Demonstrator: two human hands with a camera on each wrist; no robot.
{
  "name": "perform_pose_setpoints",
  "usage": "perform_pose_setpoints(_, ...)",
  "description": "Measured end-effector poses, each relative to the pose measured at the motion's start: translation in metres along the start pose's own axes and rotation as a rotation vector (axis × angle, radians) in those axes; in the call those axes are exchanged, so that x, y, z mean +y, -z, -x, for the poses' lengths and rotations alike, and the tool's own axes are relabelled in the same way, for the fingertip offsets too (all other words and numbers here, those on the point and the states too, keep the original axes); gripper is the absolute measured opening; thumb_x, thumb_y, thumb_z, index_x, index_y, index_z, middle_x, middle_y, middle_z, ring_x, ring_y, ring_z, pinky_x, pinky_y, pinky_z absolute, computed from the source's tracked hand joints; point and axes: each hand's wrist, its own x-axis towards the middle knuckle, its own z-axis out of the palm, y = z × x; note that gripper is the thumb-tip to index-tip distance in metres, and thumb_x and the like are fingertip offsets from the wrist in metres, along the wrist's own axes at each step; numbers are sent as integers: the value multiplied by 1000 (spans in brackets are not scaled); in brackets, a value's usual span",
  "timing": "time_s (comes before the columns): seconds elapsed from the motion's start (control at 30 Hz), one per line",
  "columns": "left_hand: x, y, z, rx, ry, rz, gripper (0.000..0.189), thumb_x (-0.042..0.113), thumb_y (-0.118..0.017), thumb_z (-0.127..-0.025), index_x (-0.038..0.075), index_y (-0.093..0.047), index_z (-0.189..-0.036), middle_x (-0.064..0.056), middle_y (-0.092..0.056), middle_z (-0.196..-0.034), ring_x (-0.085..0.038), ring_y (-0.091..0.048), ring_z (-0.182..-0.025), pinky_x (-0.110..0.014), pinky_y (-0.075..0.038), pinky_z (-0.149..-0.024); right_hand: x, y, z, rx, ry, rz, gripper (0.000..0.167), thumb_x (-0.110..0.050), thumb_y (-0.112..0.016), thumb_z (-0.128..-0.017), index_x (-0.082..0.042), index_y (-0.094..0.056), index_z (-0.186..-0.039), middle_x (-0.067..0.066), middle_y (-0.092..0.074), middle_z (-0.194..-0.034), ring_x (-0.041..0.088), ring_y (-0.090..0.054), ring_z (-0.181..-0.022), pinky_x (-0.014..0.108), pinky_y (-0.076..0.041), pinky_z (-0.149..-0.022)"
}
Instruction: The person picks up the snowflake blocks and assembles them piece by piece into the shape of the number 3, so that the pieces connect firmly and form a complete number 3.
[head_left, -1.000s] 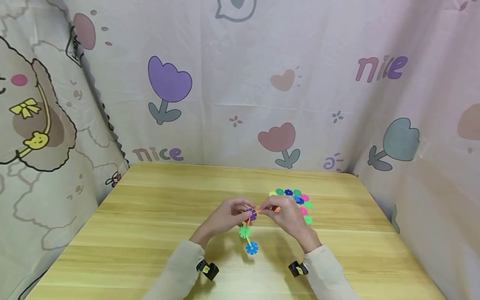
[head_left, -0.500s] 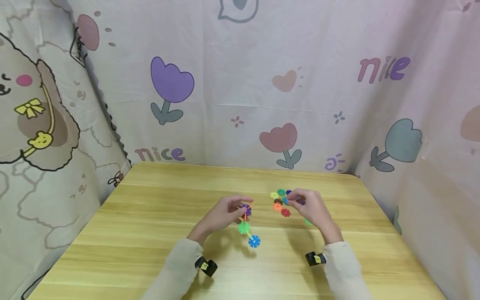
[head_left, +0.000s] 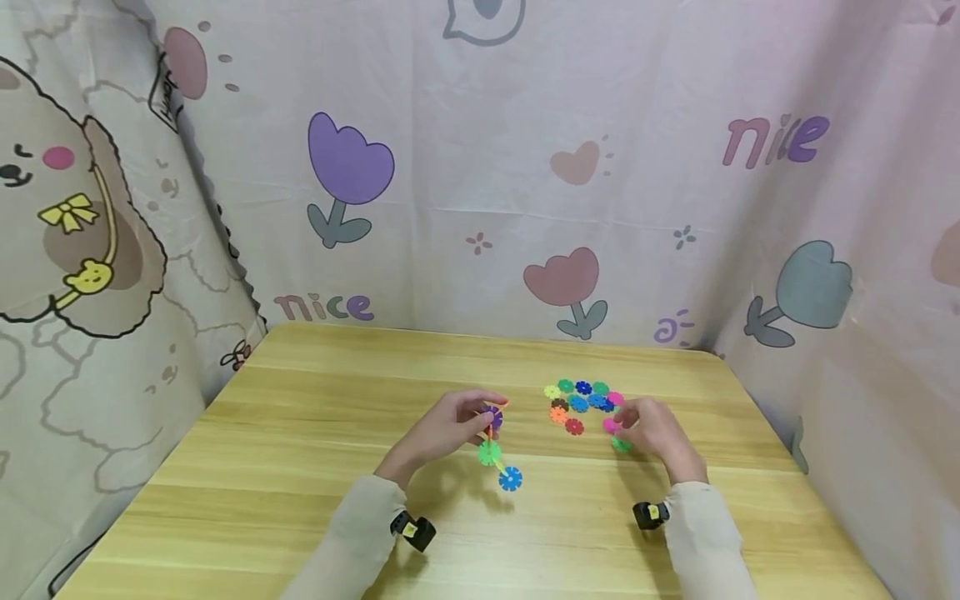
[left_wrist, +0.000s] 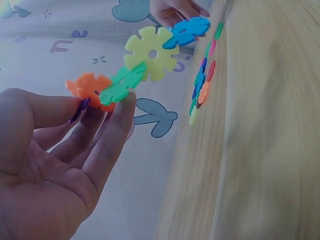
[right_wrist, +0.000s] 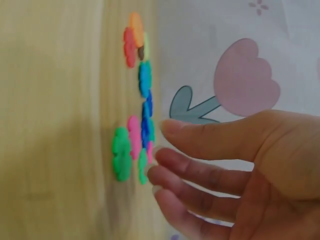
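Observation:
My left hand point(head_left: 446, 429) pinches a chain of slotted snowflake discs by its purple disc point(head_left: 493, 417) between thumb and fingers. In the left wrist view, an orange disc point(left_wrist: 89, 86) at the fingertips joins a green disc point(left_wrist: 120, 85), then a yellow disc point(left_wrist: 140, 47), with a blue disc point(left_wrist: 192, 30) at the far end. The chain hangs over the table. My right hand point(head_left: 656, 429) hovers by the loose discs at the right, closest to a pink disc point(head_left: 611, 425) and a green disc point(head_left: 621, 445). Its thumb and fingers are apart with nothing between them.
Several loose discs lie in a cluster on the wooden table point(head_left: 300, 467), among them a red disc point(head_left: 574, 427), an orange disc point(head_left: 558, 414) and a yellow disc point(head_left: 552, 392). A printed curtain point(head_left: 450, 167) hangs behind the table and along both sides.
My right hand has left the chain and moved right, passing over the blue discs to the pink and green ones. My left hand stays nearly in place, holding the chain.

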Motion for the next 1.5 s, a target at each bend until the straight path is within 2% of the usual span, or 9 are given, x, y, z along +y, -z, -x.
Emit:
perform_pose_setpoints(0.23,2,0,2,-10,10,12,39,10,-52,-108,6,-54,-146,-22,-71,-108,-19,-72,-92,-37,-64,-83,8,-6,0,-67,-28,21,26,-3,-84,-77,-1,-74,-101,13,-73,-96,25,-67,-89,48,-58,-85)
perform_pose_setpoints(0.43,4,0,1,-8,23,3,40,10,-51,-108,7,-53,-148,-20,-70,-108,-19,-73,-91,-39,-64,-84,8,-9,-3,-64,-14,32,24,0,-86,-75,-2,-74,-96,11,-71,-94,24,-65,-88,47,-57,-84)
perform_pose_setpoints(0.6,4,-1,1,0,40,8,39,11,-52,-108,5,-55,-146,-19,-70,-109,-19,-73,-91,-38,-64,-83,7,-12,-5,-52,-1,17,22,1,-82,-79,-5,-75,-99,10,-66,-90,23,-59,-83,40,-53,-75)
perform_pose_setpoints(0.7,4,-2,0,0,44,11,37,12,-53,-108,5,-57,-144,-19,-71,-108,-19,-73,-90,-36,-64,-82,3,-12,-5,-47,11,-40,19,0,-78,-84,-4,-75,-102,9,-65,-85,20,-59,-76,33,-51,-68)
perform_pose_setpoints(0.9,1,-3,-1,-10,28,13,35,14,-54,-108,4,-61,-140,-24,-72,-107,-18,-72,-89,-30,-63,-79,-15,-9,-4,-36,44,-195,19,-2,-68,-95,1,-74,-113,11,-66,-83,18,-62,-64,25,-51,-55)
perform_pose_setpoints(1.1,-1,-6,-4,-25,16,9,34,14,-57,-107,4,-63,-138,-29,-69,-112,-16,-70,-88,-27,-63,-78,-38,-6,1,-26,129,-272,24,-2,-68,-95,3,-71,-119,11,-70,-85,24,-67,-70,35,-59,-63)
perform_pose_setpoints(1.23,-1,-7,-4,-31,6,3,32,15,-59,-106,3,-66,-135,-31,-68,-112,-14,-68,-83,-25,-62,-75,-54,-6,3,-7,205,-292,21,-3,-69,-95,2,-73,-116,12,-70,-83,25,-68,-68,32,-59,-61)
perform_pose_setpoints(1.33,0,-8,-5,-33,-3,2,31,16,-59,-106,3,-67,-132,-32,-67,-111,-12,-66,-81,-24,-61,-74,-66,-8,6,11,249,-314,18,-1,-68,-96,0,-74,-113,12,-71,-84,20,-66,-67,27,-57,-59)
perform_pose_setpoints(1.5,-1,-9,-7,-36,4,-10,28,16,-60,-105,5,-70,-129,-30,-70,-110,-12,-67,-80,-24,-60,-74,-82,-12,10,16,290,-358,18,-2,-66,-98,-1,-74,-114,9,-70,-80,13,-62,-65,28,-57,-59)
